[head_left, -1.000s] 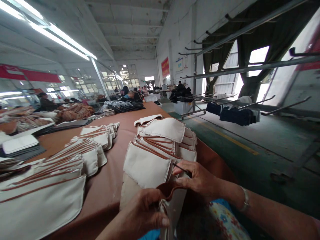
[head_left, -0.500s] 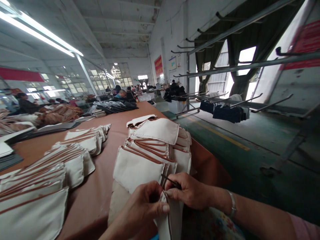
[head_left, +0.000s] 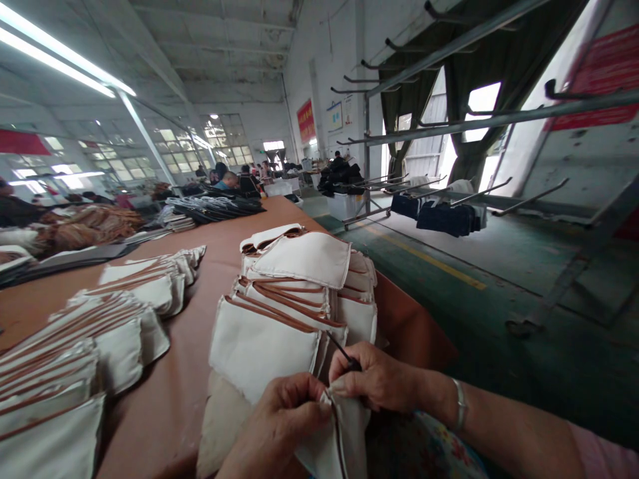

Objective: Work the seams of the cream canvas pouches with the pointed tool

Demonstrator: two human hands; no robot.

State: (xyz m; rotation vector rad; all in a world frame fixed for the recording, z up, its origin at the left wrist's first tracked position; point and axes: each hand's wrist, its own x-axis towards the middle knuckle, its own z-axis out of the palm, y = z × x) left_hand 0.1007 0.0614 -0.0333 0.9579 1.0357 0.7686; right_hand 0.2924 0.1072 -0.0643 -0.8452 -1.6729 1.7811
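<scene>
Pouch (head_left: 352, 426) squeezed narrower now, likely steadier; left hand (head_left: 289, 416), right hand (head_left: 379, 378) pinch it in fingers; right has dark tool (head_left: 353, 364).

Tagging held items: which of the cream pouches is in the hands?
The pouch at bottom centre, pinched at its edge by the left hand and right hand; the other pouches lie in overlapping piles on the brown table.

- The left hand (head_left: 285, 414) and right hand (head_left: 380, 380) are now close together.
- The cream piece (head_left: 352, 429), gaping brown a second ago, is pinched narrow between them.
</scene>
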